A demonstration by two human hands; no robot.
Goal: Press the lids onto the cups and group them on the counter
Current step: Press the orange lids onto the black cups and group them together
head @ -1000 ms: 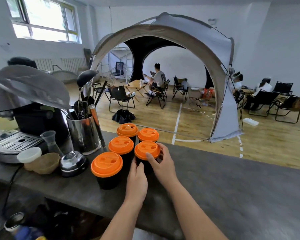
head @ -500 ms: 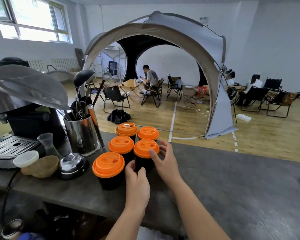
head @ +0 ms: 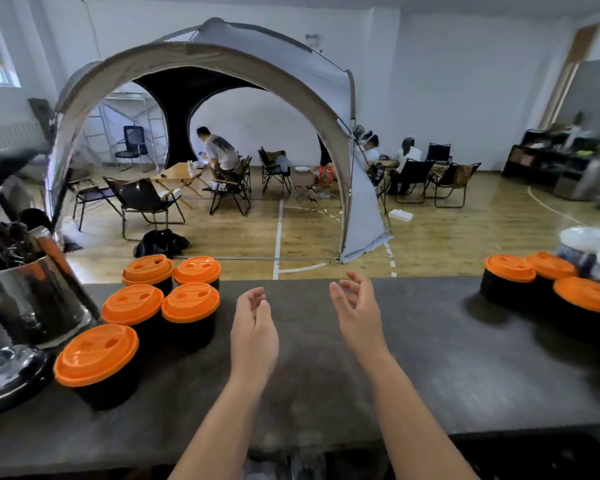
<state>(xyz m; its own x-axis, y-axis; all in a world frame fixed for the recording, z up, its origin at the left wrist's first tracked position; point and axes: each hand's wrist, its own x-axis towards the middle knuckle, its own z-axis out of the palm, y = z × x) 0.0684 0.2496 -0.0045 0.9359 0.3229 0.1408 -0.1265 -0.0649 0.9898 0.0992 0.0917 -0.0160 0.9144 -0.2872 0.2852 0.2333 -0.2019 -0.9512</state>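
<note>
Both forearms reach forward over the dark surface (head: 430, 358), and nothing is in either hand. The left hand (head: 253, 327) is raised above the middle of the surface, its grip released, with the fingers loosely bent and holding nothing. The right hand (head: 355, 306) is beside it, a little farther forward, also with a released grip; its fingers are spread and lightly curved in the air. The two hands do not touch each other or any cup.

To the left of the hands stands a group of five black cups with orange lids. The nearest cup (head: 96, 362) stands a little apart from the others, near the front edge. Behind it stand two cups side by side, the left one (head: 132, 306) and the right one (head: 190, 304), which is the closest to the left hand. Two more cups (head: 172, 271) are at the far edge of the surface.

At the far right stands a second group of cups with orange lids (head: 548, 282), partly cut by the picture edge.

At the left edge are a shiny metal pot with dark utensils (head: 28, 292) and a round shiny object (head: 4, 372), both blurred.

Beyond the surface are a wooden floor, a grey tent (head: 222, 57), folding chairs and seated people.
</note>
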